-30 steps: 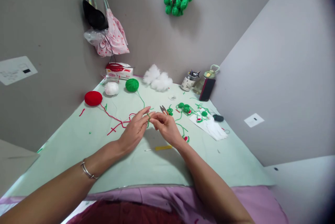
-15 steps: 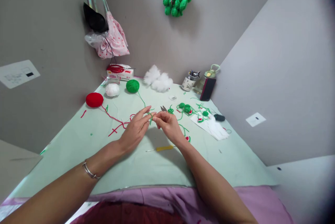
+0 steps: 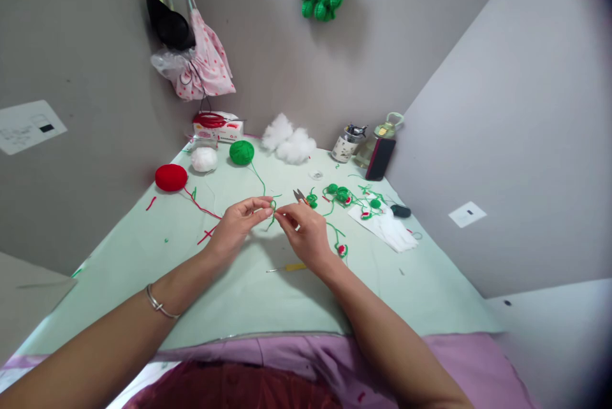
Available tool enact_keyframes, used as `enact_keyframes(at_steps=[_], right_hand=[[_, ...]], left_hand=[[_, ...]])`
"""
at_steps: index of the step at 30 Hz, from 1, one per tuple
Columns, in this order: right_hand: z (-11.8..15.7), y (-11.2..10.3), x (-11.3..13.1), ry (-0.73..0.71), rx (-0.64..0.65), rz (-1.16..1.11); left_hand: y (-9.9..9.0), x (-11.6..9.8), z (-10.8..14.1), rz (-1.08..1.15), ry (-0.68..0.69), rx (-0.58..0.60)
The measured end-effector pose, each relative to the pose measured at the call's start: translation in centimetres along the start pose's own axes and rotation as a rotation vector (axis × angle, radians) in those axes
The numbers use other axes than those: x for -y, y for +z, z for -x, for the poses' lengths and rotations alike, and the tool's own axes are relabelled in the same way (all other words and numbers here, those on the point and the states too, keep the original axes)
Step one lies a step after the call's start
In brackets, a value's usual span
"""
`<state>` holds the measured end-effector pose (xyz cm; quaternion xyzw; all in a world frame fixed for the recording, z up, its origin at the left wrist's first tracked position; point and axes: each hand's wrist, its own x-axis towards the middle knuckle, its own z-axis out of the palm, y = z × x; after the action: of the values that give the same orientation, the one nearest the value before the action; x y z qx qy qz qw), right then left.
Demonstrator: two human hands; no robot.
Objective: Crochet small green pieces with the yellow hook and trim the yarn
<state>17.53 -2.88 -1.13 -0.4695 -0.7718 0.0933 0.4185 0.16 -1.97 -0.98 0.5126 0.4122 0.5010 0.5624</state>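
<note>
Near the middle of the table, my left hand (image 3: 239, 223) pinches a small loop of green yarn (image 3: 273, 206) between thumb and fingers. Facing it, my right hand (image 3: 306, 230) has thumb and forefinger closed on the same yarn, close to the left fingertips. A short tail hangs below the loop. From the green yarn ball (image 3: 241, 152) a strand runs down to the hands. Below my right hand lies a hook with a yellow handle (image 3: 294, 267), its handle partly covered. Scissors (image 3: 299, 196) lie just beyond my right hand.
At the left are a red yarn ball (image 3: 171, 177) and a white yarn ball (image 3: 204, 159). White stuffing (image 3: 289, 139) lies at the back. On the right are green crocheted pieces (image 3: 342, 194), white tissue (image 3: 386, 230), a phone (image 3: 380, 159) and a pen cup (image 3: 345, 147).
My left hand has turned from outstretched fingers with yarn around them to a pinch on the loop. The loop sits slightly further left, and my right hand covers more of the yellow handle.
</note>
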Motion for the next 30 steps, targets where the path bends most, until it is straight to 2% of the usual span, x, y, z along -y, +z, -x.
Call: enact_keyframes(at_steps=[8, 14, 18, 22, 30], right_hand=[[0.0, 0.1, -0.2, -0.018, -0.004, 0.099], [-0.9, -1.2, -1.9, 0.141, -0.063, 0.140], [-1.3, -1.7, -2.5, 0.226, -0.036, 0.115], [-1.3, -1.8, -2.0, 0.231, 0.041, 0.053], [-1.2, -2.5, 0.6, 0.171, 0.228, -0.082]], left_hand=[[0.1, -0.1, 0.2, 0.107, -0.076, -0.001], [-1.0, -0.1, -0.5, 0.208, -0.049, -0.096], [-1.8, -0.6, -1.3, 0.249, 0.020, -0.148], [-1.8, -1.0, -1.3, 0.139, 0.063, -0.106], [-0.3, -0.4, 0.0, -0.304, 0.263, 0.077]])
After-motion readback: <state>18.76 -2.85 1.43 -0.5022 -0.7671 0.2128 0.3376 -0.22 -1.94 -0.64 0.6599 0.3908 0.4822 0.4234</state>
